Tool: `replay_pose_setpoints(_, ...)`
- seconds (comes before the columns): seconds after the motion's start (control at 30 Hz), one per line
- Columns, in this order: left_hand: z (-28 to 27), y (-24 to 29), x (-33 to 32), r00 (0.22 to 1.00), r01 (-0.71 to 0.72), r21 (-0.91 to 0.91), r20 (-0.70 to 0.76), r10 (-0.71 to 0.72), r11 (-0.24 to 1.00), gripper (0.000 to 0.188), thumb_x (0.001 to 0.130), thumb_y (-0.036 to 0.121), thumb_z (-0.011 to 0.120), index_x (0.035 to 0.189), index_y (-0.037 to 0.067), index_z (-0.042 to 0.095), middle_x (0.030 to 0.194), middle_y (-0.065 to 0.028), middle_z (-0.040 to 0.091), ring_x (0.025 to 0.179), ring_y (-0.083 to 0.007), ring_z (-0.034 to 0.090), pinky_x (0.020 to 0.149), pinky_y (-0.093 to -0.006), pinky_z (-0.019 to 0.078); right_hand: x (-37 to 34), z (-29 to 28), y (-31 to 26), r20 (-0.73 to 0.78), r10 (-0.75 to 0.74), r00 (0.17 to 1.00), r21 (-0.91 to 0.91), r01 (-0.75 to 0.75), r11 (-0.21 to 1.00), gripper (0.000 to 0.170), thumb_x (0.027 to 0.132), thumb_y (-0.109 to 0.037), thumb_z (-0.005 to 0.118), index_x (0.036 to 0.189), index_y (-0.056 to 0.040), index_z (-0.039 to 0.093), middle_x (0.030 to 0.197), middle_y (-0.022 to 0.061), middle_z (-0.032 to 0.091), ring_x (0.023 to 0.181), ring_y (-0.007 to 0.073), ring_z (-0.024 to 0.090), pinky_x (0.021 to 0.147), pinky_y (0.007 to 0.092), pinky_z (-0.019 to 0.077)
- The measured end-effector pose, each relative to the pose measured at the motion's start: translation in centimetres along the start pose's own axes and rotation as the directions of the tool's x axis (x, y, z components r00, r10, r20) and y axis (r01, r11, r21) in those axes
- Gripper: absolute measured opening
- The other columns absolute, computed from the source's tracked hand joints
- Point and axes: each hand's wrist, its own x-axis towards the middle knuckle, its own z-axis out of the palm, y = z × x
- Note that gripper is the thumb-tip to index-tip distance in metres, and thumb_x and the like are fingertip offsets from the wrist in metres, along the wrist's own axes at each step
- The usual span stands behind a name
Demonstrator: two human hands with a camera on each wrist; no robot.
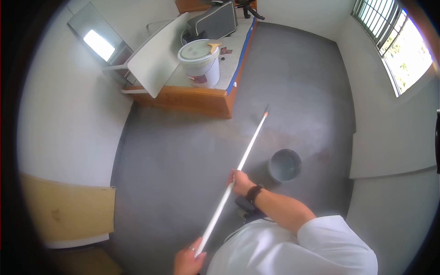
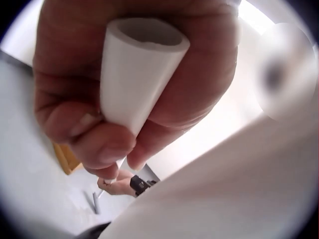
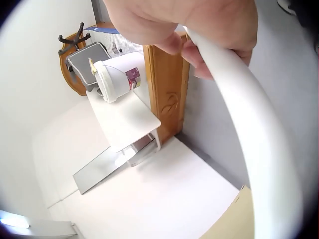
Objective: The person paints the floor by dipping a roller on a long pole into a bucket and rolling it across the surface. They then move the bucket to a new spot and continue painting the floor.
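A long white pole [image 1: 224, 198] runs across the head view, sloping from the lower left toward the middle of the floor. Its far end carries an orange collar and a narrow grey head [image 1: 267, 108] close over the floor. My left hand [image 1: 187, 259] grips the near end; in the left wrist view its fingers wrap round the hollow tube [image 2: 134, 74]. Farther along, my right hand [image 1: 241, 182] holds the shaft with curled fingers, as the right wrist view also shows. A grey bucket [image 1: 285, 165] stands on the floor right of the pole.
A wooden bed frame [image 1: 183, 100] at the back bears a lidded white pail [image 1: 206, 73], a tilted white table [image 1: 156, 55] and a grey chair [image 1: 215, 23]. A mirror [image 1: 98, 34] leans at the left wall. Yellowish board [image 1: 68, 208] stands lower left; a barred window [image 1: 398, 46] is at right.
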Motion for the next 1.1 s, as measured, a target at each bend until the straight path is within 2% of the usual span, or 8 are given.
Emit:
replay_pose_setpoints(0.23,2.3,-5.4,-3.3,0.97,-0.197,0.098,-0.125,0.208,0.975,0.043,0.092,0.018,0.055,0.134,0.008,0.055,0.096,-0.0231,0.068,0.074,-0.0303,0.066,0.068,-0.0421,0.0514,-1.3,-1.5,5.3,-0.07,-0.039,0.997,-0.096,0.032,0.995,0.023,0.102,-0.017,0.039,0.089,-0.0021,0.05,0.076,0.0096,0.049,0.067,0.025,0.051,0.066,0.0404,0.0466)
replay_pose_setpoints(0.3,3.3,-4.1,-4.1,0.995,0.09,0.239,0.02,-0.098,0.967,0.039,0.093,0.018,0.054,0.13,0.006,0.057,0.098,-0.0248,0.067,0.08,-0.0345,0.066,0.072,-0.043,0.0516,2.1,-5.4,7.8,-0.055,-0.089,0.995,-0.269,0.071,0.96,0.028,0.102,-0.017,0.037,0.086,-0.0008,0.054,0.078,0.012,0.056,0.072,0.0277,0.057,0.072,0.0404,0.0481)
replay_pose_setpoints(0.47,4.9,-5.7,-4.8,0.993,-0.113,0.131,-0.007,0.115,0.985,0.036,0.096,0.022,0.051,0.126,0.004,0.058,0.096,-0.0263,0.065,0.083,-0.0368,0.066,0.075,-0.0458,0.0509,1.7,-8.1,10.5,0.314,-0.276,0.909,-0.934,0.348,0.083,0.01,0.077,0.006,0.062,0.075,-0.0014,0.067,0.079,0.0152,0.067,0.082,0.0313,0.067,0.074,0.0355,0.0534)
replay_pose_setpoints(0.6,2.7,-0.4,-4.7,0.996,0.069,-0.12,0.058,-0.062,0.99,0.037,0.097,0.022,0.047,0.127,0.002,0.057,0.101,-0.0272,0.065,0.091,-0.0382,0.066,0.079,-0.0455,0.0504,5.2,-8.7,10.5,-0.162,0.029,0.986,-0.543,-0.113,0.832,0.013,0.071,0.0,0.069,0.083,-0.0043,0.072,0.081,0.0147,0.068,0.084,0.0333,0.067,0.075,0.0351,0.054)
replay_pose_setpoints(0.67,1.0,3.0,-1.9,0.979,0.147,0.024,0.141,-0.149,0.989,0.038,0.097,0.021,0.048,0.128,0.002,0.056,0.105,-0.028,0.064,0.097,-0.0392,0.065,0.082,-0.0447,0.0497,5.4,-8.6,7.4,0.196,-0.023,0.98,-0.976,0.192,-0.106,0.024,0.083,-0.019,0.062,0.102,-0.0052,0.068,0.092,0.0133,0.069,0.091,0.0303,0.066,0.087,0.0414,0.0498)
replay_pose_setpoints(0.7,0.7,4.6,-0.3,0.952,0.2,0.162,0.199,-0.231,0.966,0.039,0.097,0.021,0.048,0.13,0.003,0.055,0.11,-0.0288,0.063,0.103,-0.0401,0.063,0.085,-0.044,0.0489,6.6,-8.6,6.3,0.33,-0.006,0.944,-0.729,0.251,-0.636,0.033,0.088,-0.029,0.059,0.111,-0.0057,0.067,0.098,0.0125,0.068,0.095,0.0286,0.065,0.093,0.0453,0.0471)
replay_pose_setpoints(0.77,1.2,6.7,3.2,0.988,0.085,0.153,0.114,-0.103,0.985,0.041,0.094,0.02,0.051,0.134,0.008,0.053,0.097,-0.0234,0.065,0.089,-0.0373,0.064,0.077,-0.0419,0.0494,9.8,-8.0,3.2,0.365,-0.027,0.931,-0.156,0.033,-0.987,0.039,0.088,-0.036,0.06,0.117,-0.0098,0.064,0.111,0.0106,0.066,0.104,0.0247,0.063,0.099,0.0547,0.0406)
replay_pose_setpoints(1.1,1.9,18.2,18.5,0.995,-0.08,0.147,0.072,0.07,0.986,0.045,0.093,0.018,0.054,0.137,0.013,0.051,0.082,-0.0237,0.063,0.077,-0.0412,0.063,0.07,-0.0457,0.0489,18.8,-6.1,-17.3,0.096,0.054,0.994,-0.49,0.095,-0.867,0.027,0.076,-0.039,0.066,0.095,-0.0199,0.073,0.1,0.003,0.071,0.103,0.0268,0.065,0.095,0.0562,0.0413)
